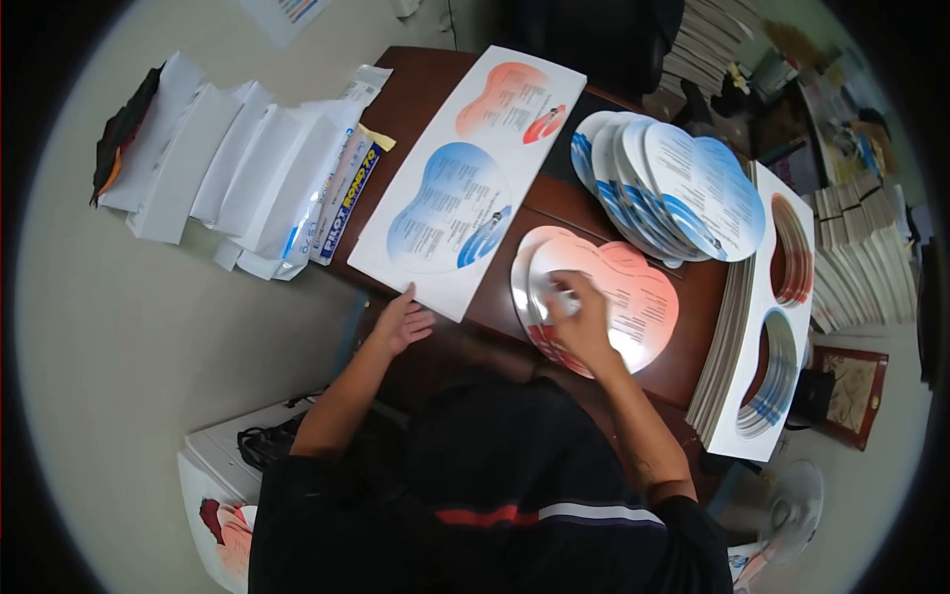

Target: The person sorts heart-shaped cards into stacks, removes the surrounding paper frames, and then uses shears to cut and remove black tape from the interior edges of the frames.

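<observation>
My left hand is open, its thumb at the lower edge of a white printed board and its fingers extended just below. That board carries a red fan-shaped print and a blue one, both still within it. Over a small stack of red-and-white die-cut fans is my right hand. Its fingers are bent and smeared by motion, and I cannot tell whether they hold anything. A taller stack of blue-and-white cutouts sits just beyond the red ones.
A thick pile of boards with cut-out holes stands at the table's right edge. White paper packages and a yellow-and-blue box are on the left. Behind the table is a black chair. A fan is at lower right.
</observation>
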`<state>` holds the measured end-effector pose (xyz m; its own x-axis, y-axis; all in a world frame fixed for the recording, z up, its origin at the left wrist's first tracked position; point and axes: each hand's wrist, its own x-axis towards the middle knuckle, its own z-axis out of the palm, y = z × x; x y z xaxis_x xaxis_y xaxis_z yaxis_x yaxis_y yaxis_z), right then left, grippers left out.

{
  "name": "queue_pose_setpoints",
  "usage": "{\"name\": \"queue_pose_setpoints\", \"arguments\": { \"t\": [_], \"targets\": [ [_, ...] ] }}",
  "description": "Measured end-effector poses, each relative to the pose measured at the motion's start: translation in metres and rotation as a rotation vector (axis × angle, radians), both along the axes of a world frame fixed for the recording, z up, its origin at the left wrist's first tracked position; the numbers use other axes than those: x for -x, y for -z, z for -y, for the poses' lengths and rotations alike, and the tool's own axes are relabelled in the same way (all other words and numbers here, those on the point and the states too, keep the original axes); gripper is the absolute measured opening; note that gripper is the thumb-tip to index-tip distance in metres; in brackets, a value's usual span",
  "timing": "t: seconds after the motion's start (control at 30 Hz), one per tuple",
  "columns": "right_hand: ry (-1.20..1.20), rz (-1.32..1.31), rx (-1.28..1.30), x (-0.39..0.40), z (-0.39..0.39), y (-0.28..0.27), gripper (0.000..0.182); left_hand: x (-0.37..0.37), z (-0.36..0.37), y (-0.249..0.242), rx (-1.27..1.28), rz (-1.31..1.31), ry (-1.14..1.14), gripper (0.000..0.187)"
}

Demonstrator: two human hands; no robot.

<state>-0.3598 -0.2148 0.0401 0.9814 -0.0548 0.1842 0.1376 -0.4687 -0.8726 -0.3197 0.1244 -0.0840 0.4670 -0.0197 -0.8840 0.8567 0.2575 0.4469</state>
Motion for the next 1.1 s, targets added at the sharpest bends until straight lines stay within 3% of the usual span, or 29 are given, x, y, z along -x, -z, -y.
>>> {"name": "queue_pose_setpoints", "arguments": {
  "t": [0.13, 0.2, 0.3, 0.43, 0.5, 0.57, 0.6, 0.67, 0.77, 0.83, 0.87, 0.93, 1.07, 1.1],
  "targets": [
    [-0.289, -0.266, 0.064, -0.02, -0.071, 0.018, 0.032, -0.012, 0.007, -0.004, 0.029, 0.038, 0.101, 0.073],
    [-0.316, -0.226, 0.134, -0.027, -0.092, 0.034, 0.036, -0.013, 0.009, -0.014, -0.006, 0.037, 0.104, 0.068],
    [-0.275, -0.116, 0.305, -0.032, -0.111, 0.06, 0.048, -0.006, 0.02, -0.014, -0.006, 0.092, -0.001, 0.065],
    [-0.01, -0.116, 0.202, -0.034, -0.125, 0.072, 0.074, -0.017, 0.019, -0.014, 0.017, 0.073, -0.049, 0.064],
    [0.156, -0.324, -0.05, -0.034, -0.131, 0.112, 0.076, -0.027, 0.026, -0.022, 0.004, 0.048, -0.073, 0.06],
    [0.365, -0.669, -0.461, -0.047, -0.137, 0.114, 0.073, -0.032, 0.032, -0.021, 0.025, 0.092, -0.053, 0.053],
    [0.294, -0.898, -1.072, -0.053, -0.131, 0.054, 0.064, -0.033, 0.033, -0.019, 0.051, 0.102, -0.057, 0.047],
    [0.284, -0.903, -1.473, -0.067, -0.131, 0.081, 0.046, -0.031, 0.036, -0.024, 0.057, 0.146, -0.008, 0.048],
    [0.405, -0.819, -1.313, -0.077, -0.149, 0.107, 0.039, -0.032, 0.058, -0.049, 0.1, 0.165, -0.2, 0.053],
    [0.487, -0.696, -1.195, -0.076, -0.16, 0.093, 0.036, -0.039, 0.058, -0.031, 0.38, 0.338, -0.366, 0.055],
    [0.467, -0.694, -1.18, -0.075, -0.159, 0.086, 0.05, -0.042, 0.054, -0.02, 0.516, 0.429, -0.455, 0.056],
    [0.444, -0.756, -1.203, -0.074, -0.158, 0.087, 0.05, -0.049, 0.058, -0.017, 0.545, 0.383, -0.551, 0.054],
    [0.269, -0.857, -1.213, -0.074, -0.146, 0.104, 0.04, -0.044, 0.055, -0.002, 0.509, 0.322, -0.505, 0.047],
    [0.321, -0.883, -1.153, -0.076, -0.145, 0.106, 0.04, -0.043, 0.052, -0.001, 0.516, 0.333, -0.499, 0.046]
  ]
}}
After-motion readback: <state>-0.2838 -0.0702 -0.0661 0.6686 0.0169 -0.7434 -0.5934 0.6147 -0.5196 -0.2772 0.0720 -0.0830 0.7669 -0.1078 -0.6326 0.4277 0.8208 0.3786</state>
